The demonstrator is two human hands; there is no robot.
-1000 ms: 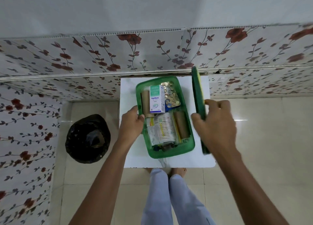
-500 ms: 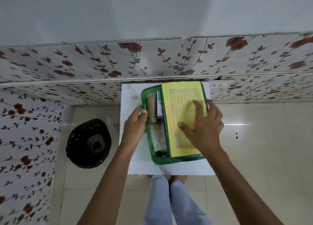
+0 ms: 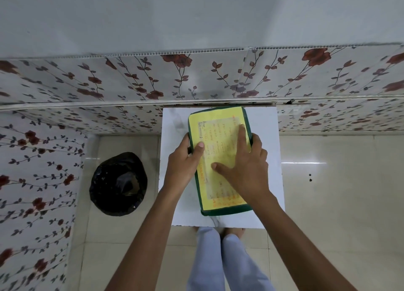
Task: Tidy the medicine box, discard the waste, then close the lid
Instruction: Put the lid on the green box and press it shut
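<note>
Nearest the camera, pale blue trouser legs [image 3: 220, 260] and 2 bare forearms reach up from the bottom edge toward the small white square table [image 3: 265, 159]. On that table sits the green plastic medicine box, and its green-rimmed lid with the yellow printed label [image 3: 218, 137] now lies flat across the top, covering the contents completely. The right hand [image 3: 242, 166] is spread open, palm down on the label, index finger stretched toward the far right corner, thumb angled left near the middle. The left hand [image 3: 185, 159] curls around the left long edge of the box, thumb hooked over the rim onto the label, fingers hidden down the side, so it grips the box rather than pressing flat.

This looks like the last step: seating the lid. Whether every edge has snapped down cannot be told from here; the near rim shows a clean green band, the far end looks flush.

Next, I'd judge, comes firm pressure around the rim, especially the far corners, with the left hand steadying the box against sliding on the smooth tabletop.

Left of the table, on the pale tiled floor, stands the round bin lined with a black plastic bag [image 3: 119, 184], well apart from the box. Beyond runs the rose-patterned wall panelling [image 3: 196, 78].
</note>
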